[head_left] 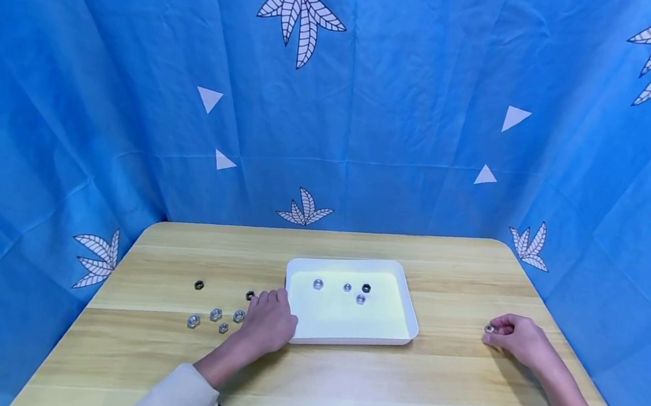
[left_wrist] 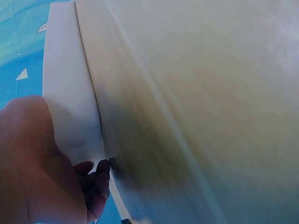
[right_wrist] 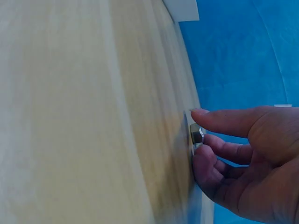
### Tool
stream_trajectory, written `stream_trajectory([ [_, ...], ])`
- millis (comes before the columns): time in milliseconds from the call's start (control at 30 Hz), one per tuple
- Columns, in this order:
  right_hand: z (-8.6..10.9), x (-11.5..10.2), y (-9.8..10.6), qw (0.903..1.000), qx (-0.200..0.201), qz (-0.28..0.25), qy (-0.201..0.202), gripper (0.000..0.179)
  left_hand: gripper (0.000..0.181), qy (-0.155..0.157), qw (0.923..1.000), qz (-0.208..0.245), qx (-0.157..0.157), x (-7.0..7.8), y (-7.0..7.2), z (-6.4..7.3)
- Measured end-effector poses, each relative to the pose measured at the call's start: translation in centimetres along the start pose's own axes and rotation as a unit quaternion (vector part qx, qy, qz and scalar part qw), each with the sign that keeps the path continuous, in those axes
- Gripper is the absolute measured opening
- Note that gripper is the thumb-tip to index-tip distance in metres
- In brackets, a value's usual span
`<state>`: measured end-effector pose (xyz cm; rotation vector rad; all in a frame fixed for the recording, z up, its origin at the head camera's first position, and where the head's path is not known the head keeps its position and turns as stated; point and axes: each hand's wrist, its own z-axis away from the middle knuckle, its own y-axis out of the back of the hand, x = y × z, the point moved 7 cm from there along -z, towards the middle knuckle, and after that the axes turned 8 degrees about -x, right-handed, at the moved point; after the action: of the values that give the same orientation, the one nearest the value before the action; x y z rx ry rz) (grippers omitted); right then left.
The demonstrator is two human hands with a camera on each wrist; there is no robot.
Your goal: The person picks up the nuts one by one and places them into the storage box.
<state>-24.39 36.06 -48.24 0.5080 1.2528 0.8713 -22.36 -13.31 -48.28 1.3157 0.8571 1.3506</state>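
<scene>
Pinching across opposite flats should suit the silver nut (right_wrist: 196,134) near the right edge of the table (head_left: 432,383): probably light, rigid and slightly slippery, hardly fragile. The fingers of the right hand (head_left: 519,342) curl closely around it; whether the left hand (head_left: 270,320), bent beside the tray (head_left: 326,317), holds anything, I cannot tell. One tray carries three silver nuts (head_left: 318,284) and one black nut (head_left: 366,288); left of it lie four silver nuts (head_left: 216,315), two black nuts (head_left: 199,285).
</scene>
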Motion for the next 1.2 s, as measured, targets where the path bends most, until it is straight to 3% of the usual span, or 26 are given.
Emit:
stream_trajectory([
  [767, -0.1, 0.8, 0.1, 0.9991, 0.022, 0.036, 0.003, 0.041, 0.033, 0.003, 0.9999, 0.013, 0.001, 0.3, 0.1, 0.0],
  [967, -0.2, 1.0, 0.1, 0.9995, 0.019, 0.023, -0.002, 0.042, 0.032, -0.002, 0.9999, 0.010, 0.011, 0.2, 0.1, 0.0],
  [1200, -0.5, 1.1, 0.2, 0.9999, 0.014, -0.008, -0.003, 0.044, 0.033, 0.002, 0.9999, 0.012, 0.000, 0.0, 0.0, 0.0],
])
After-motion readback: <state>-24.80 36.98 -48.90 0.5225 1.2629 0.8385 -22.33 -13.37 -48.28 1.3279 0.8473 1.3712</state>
